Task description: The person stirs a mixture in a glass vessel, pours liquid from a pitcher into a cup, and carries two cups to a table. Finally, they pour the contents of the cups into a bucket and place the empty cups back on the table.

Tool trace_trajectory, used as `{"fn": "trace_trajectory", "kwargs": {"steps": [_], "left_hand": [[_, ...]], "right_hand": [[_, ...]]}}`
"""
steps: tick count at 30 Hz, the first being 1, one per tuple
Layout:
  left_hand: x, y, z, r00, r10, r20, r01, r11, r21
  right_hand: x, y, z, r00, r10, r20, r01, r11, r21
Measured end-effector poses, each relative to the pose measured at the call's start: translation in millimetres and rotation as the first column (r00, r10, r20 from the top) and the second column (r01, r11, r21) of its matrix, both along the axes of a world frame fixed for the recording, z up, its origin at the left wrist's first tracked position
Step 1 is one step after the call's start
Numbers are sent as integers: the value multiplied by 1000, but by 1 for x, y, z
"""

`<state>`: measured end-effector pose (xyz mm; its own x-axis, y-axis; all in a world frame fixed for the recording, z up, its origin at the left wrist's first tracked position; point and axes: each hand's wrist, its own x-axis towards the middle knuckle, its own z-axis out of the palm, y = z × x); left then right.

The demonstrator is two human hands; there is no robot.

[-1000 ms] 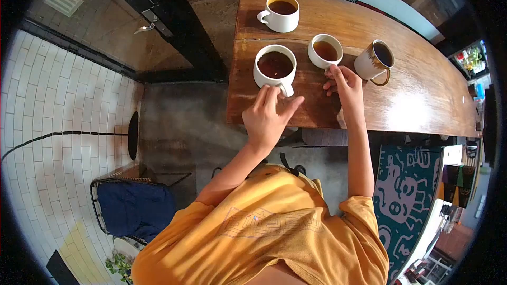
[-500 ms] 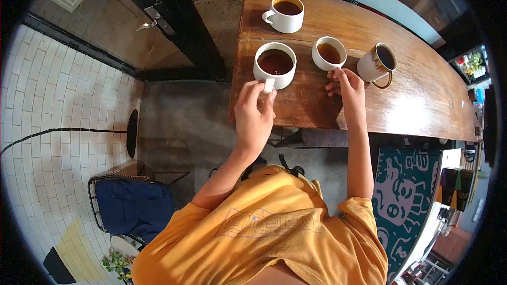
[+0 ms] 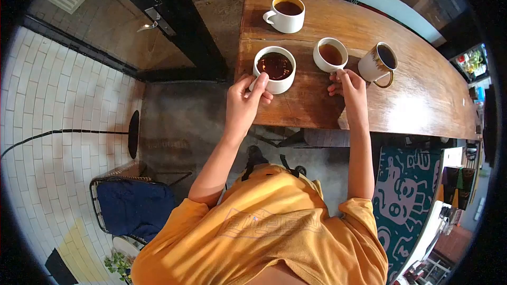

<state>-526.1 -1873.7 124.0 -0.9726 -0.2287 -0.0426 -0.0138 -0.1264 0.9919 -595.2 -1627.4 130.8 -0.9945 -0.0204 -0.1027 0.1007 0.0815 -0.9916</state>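
My left hand [image 3: 247,95] grips the handle side of a wide white mug [image 3: 280,85] filled with dark liquid; the thumb lies at its rim and hides the handle. With thumb and fingers pinched, my right hand [image 3: 349,85] holds the handle of a smaller white cup [image 3: 322,64] of amber-brown drink. Right of that cup stands a speckled brown-and-cream mug [image 3: 371,67] with dark liquid, its handle toward me. Farther back is another white mug [image 3: 289,24], yellow inside, its handle pointing left. All four rest over the wooden table [image 3: 422,92].
A dark-framed door [image 3: 182,37] stands left of the table. A blue-cushioned chair [image 3: 134,208] sits at the lower left by the white brick wall [image 3: 58,163]. Below the table's right side is a green panel with pink drawings [image 3: 404,200].
My left hand has shifted from the front of the wide mug to its left side, and the handle has turned left out of sight. My right hand stays at the small cup.
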Motion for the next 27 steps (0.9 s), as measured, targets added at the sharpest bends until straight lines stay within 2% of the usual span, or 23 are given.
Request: {"fn": "trace_trajectory", "kwargs": {"steps": [3, 5, 15, 18, 21, 23, 27], "left_hand": [[-1, -8, -4, 1000, -18, 11, 17, 999, 34], [-1, -13, -6, 998, -69, 8, 66, 981, 185], [5, -30, 2, 985, -166, 50, 149, 960, 238], [6, -39, 9, 981, -188, 52, 170, 955, 243], [9, -51, 12, 980, -194, 42, 177, 949, 260], [13, -61, 13, 969, -247, -3, 239, 933, 268], [27, -71, 20, 979, -200, 45, 178, 939, 293]], "right_hand": [[2, -1, 2, 1000, -6, 0, 6, 1000, 6], [3, -1, 3, 1000, -14, 10, 14, 1000, -13], [13, -7, 2, 999, -12, -30, 11, 999, -41], [20, -13, 4, 999, -17, -41, 17, 1000, 7], [29, -19, 10, 999, -20, -35, 19, 999, -36], [36, -23, 13, 998, -48, -27, 47, 999, -26], [47, -22, 15, 999, -6, -45, 5, 1000, -7]]}}
